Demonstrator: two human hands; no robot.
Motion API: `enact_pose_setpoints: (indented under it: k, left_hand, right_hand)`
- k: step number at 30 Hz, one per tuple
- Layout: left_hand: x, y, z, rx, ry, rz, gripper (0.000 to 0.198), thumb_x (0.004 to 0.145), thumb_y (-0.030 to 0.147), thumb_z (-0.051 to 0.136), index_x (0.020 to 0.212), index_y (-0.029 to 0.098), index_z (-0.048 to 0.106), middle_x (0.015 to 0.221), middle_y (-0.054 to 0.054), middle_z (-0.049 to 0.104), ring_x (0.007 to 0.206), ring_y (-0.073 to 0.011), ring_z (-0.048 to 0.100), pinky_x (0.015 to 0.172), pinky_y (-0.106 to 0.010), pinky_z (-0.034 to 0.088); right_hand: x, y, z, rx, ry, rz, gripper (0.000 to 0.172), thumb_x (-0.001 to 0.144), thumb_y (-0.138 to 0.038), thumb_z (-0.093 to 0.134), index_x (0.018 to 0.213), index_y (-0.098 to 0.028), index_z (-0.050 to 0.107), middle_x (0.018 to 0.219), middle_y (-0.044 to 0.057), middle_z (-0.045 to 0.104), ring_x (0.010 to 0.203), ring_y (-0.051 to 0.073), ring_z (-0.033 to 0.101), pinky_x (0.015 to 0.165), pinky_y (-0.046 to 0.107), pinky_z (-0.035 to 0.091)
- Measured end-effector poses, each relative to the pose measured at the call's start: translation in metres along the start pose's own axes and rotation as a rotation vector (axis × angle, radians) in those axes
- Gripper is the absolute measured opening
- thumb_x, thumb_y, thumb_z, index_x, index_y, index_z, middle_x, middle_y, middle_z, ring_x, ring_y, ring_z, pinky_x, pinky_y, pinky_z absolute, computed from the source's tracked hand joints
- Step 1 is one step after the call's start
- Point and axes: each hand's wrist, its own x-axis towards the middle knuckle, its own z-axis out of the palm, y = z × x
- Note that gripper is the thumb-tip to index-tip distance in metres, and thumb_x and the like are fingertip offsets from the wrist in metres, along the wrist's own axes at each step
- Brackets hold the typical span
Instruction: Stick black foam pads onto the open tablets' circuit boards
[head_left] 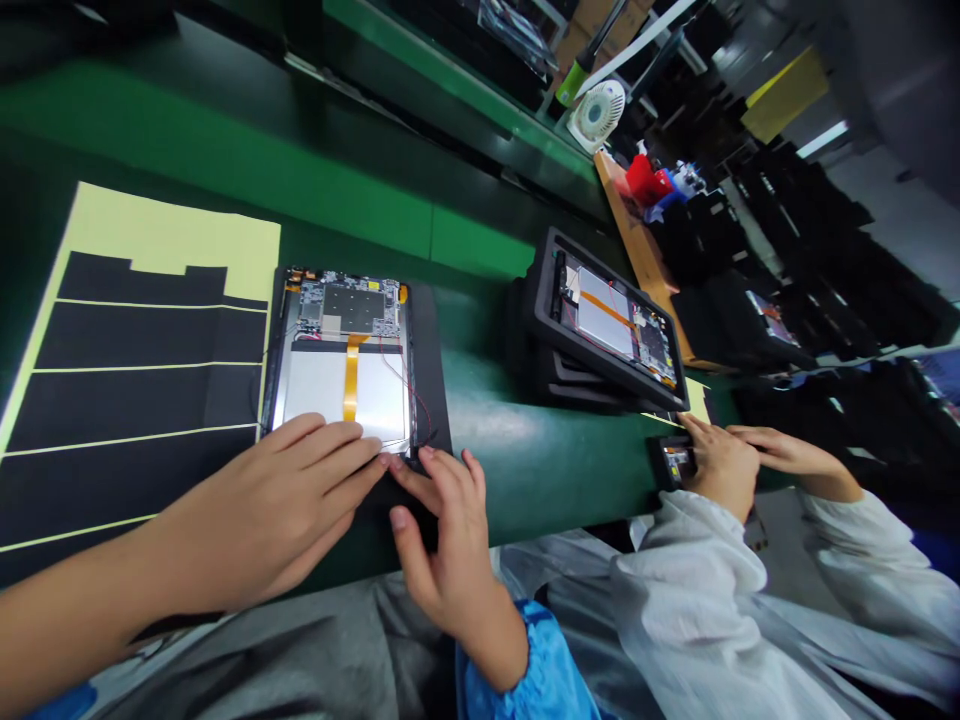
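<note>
Near lower centre, the left hand (pixel 255 510) lies with fingers pressed together against the bottom edge of an open tablet (pixel 337 350). Just beside it, the right hand (pixel 450 560) spreads its fingers on the black backing sheet (pixel 431 370).

Green workbench (pixel 247 170); black-and-yellow striped sheet (pixel 142 390)

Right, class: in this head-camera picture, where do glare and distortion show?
Head view: glare whitens the open tablet's silver panel and shines on the green bench top; wide-angle distortion curves the bench's far edge; the dark racks at right lose detail.
</note>
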Motion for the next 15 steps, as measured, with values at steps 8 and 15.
enact_pose_setpoints:
  k: [8,15]
  left_hand:
    - [-0.001,0.0,0.002,-0.042,-0.015,-0.06,0.036,0.101,0.014,0.041,0.123,0.02,0.069,0.123,-0.01,0.069,0.115,-0.0301,0.058,0.095,-0.046,0.047]
    - [-0.012,0.015,0.02,-0.095,0.047,-0.117,0.038,0.101,0.011,0.042,0.133,0.016,0.063,0.132,-0.01,0.069,0.12,-0.0285,0.059,0.103,-0.045,0.044]
  right_hand:
    - [-0.007,0.003,0.004,0.049,0.155,-0.032,0.064,0.095,-0.014,0.056,0.155,-0.025,0.038,0.129,0.008,0.076,0.129,0.027,0.062,0.113,0.05,0.042]
    - [-0.006,-0.001,0.002,0.181,0.139,0.034,0.059,0.098,-0.014,0.057,0.153,-0.027,0.041,0.129,0.009,0.075,0.126,0.026,0.063,0.111,0.049,0.044]
